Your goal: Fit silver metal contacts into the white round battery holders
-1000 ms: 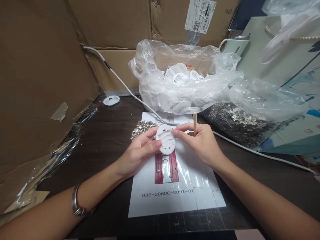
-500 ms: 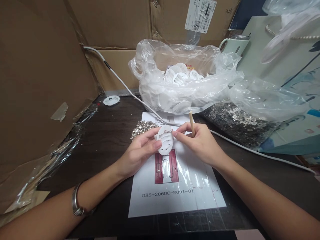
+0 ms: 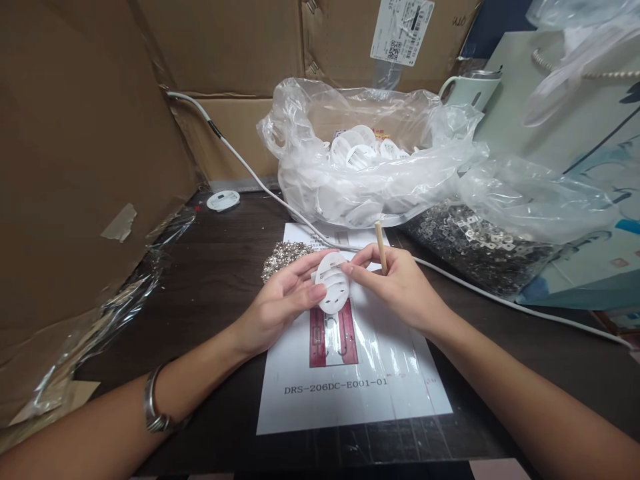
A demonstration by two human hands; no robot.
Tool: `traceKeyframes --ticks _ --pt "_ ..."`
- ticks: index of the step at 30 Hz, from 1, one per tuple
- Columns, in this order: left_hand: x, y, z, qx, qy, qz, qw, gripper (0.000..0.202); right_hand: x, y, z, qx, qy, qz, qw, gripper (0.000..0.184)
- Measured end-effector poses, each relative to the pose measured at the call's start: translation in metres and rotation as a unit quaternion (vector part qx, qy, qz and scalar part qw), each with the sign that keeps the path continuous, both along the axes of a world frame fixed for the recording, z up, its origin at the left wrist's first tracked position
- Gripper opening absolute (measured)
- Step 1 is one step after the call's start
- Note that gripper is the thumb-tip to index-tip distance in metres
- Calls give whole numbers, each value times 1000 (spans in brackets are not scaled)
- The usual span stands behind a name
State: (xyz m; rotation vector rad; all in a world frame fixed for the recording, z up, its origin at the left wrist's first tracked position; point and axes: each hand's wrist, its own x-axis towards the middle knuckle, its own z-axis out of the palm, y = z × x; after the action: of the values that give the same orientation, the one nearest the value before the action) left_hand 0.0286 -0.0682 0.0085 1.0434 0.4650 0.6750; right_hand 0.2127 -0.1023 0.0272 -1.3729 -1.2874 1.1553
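Observation:
My left hand is closed on a round white plastic disc with slots and small holes, thumb on its face and fingers behind. The disc is tilted up above a printed sheet. My right hand is closed around a thin wooden stick that points upward. Its thumb and index fingertip pinch at the disc's upper right edge; whether a small part is between them I cannot tell. Just behind my left hand lies a pile of small metal pieces.
Behind the sheet stands a clear plastic bag of white discs. To its right sits a bag of metal clips. A white cable crosses the table, and another white disc lies back left. Cardboard walls the left; a mug stands behind.
The white disc has shifted slightly right and down and turned a little more face-on. The wooden stick leans slightly further left. Both hands keep their holds.

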Motion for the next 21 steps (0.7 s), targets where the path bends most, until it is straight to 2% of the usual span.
traceKeyframes --ticks 7,21 --pt "0 -1 3 3 -22 8 1000 37 6 2 -5 -44 69 5 997 19" --pt "0 -4 4 1 -54 18 998 32 8 5 -5 -57 142 66 986 17"
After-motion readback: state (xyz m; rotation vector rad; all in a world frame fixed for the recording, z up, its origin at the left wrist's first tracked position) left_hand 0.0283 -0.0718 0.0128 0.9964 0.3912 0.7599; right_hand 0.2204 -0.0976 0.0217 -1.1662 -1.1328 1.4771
